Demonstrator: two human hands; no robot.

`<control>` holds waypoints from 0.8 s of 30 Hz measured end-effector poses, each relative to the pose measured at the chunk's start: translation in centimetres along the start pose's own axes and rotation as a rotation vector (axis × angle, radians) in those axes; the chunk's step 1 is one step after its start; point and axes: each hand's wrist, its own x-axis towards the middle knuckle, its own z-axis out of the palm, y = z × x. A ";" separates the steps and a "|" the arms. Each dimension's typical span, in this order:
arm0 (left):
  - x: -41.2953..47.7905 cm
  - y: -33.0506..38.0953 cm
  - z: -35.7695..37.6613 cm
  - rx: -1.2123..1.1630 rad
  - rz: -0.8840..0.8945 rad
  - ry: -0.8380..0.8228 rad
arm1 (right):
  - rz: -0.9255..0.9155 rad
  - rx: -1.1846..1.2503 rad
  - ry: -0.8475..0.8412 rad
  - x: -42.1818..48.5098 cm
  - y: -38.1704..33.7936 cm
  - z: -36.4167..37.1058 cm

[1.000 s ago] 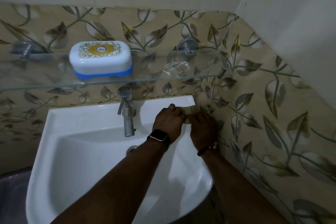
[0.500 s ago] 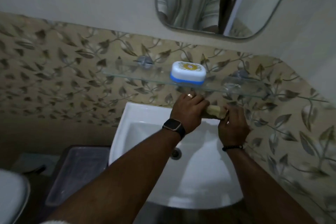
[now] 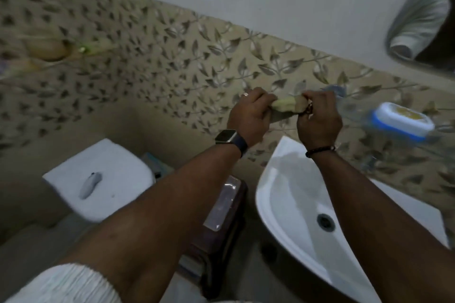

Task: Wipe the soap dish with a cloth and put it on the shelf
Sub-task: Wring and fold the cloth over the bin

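1. I see both hands raised in front of the leaf-patterned tiled wall (image 3: 172, 61), left of the sink (image 3: 290, 194), and clamped on one rolled yellowish cloth (image 3: 286, 104).
2. My left hand (image 3: 248, 115) grips the cloth's left end in a closed fist; a ring sits on one finger and a watch (image 3: 227, 137) on the wrist.
3. My right hand (image 3: 318, 118) grips the right end, a dark bracelet (image 3: 320, 150) on its wrist.
4. The soap dish (image 3: 402, 121), white lid over a blue base, stands shut on the glass shelf (image 3: 357, 110) to the right of the hands; I cannot tell what is in it.
5. The sink basin holds nothing but its drain (image 3: 325, 221).
6. A bin (image 3: 221, 224) stands between the sink and the toilet cistern (image 3: 103, 177); its contents are unclear to me.
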 end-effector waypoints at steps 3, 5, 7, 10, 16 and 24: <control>-1.1 -3.5 -2.5 0.078 -0.093 0.037 | -0.047 0.059 -0.077 0.2 -3.4 3.4; -2.0 -5.5 -3.5 0.106 -0.159 0.047 | -0.083 0.091 -0.144 0.1 -4.7 5.4; -2.9 -7.1 -4.1 0.115 -0.239 0.056 | -0.102 0.152 -0.241 -0.2 -5.3 7.8; -4.7 -9.6 -3.9 0.049 -0.389 0.061 | -0.095 0.305 -0.408 -0.9 -5.4 11.2; -9.6 -15.1 -0.2 -0.287 -1.017 0.037 | 0.217 0.630 -0.982 -3.2 -4.3 18.9; -16.7 -22.1 7.8 -0.477 -1.517 0.092 | 0.228 0.408 -1.388 -10.7 -2.4 29.6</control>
